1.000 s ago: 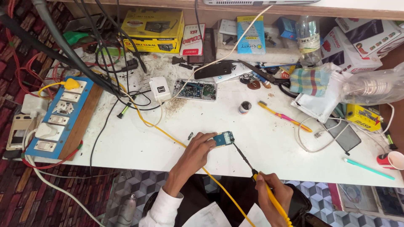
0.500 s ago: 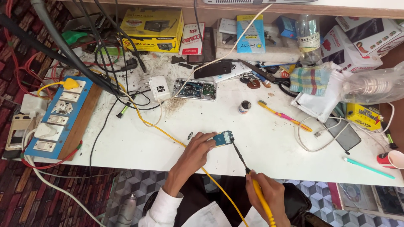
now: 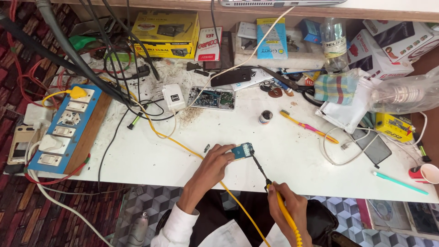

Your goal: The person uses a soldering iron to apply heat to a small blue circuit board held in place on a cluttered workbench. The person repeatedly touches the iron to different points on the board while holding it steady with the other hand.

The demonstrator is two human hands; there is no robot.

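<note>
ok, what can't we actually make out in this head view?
- Small blue circuit board: parts too small to tell; left hand covers its left edge.
- Soldering iron: whether the tip touches the board is too fine to see; right hand hides the grip, and the bottom edge cuts off the handle end.
- Laptop: cut off by the top edge.
- Opened phone: insides too small to read.

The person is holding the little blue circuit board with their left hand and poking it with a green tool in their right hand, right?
Not quite: the tool is yellow, not green. The head view shows the left hand holding the little blue circuit board on the white table, while the right hand grips a yellow-handled tool whose dark tip reaches the board.
</note>
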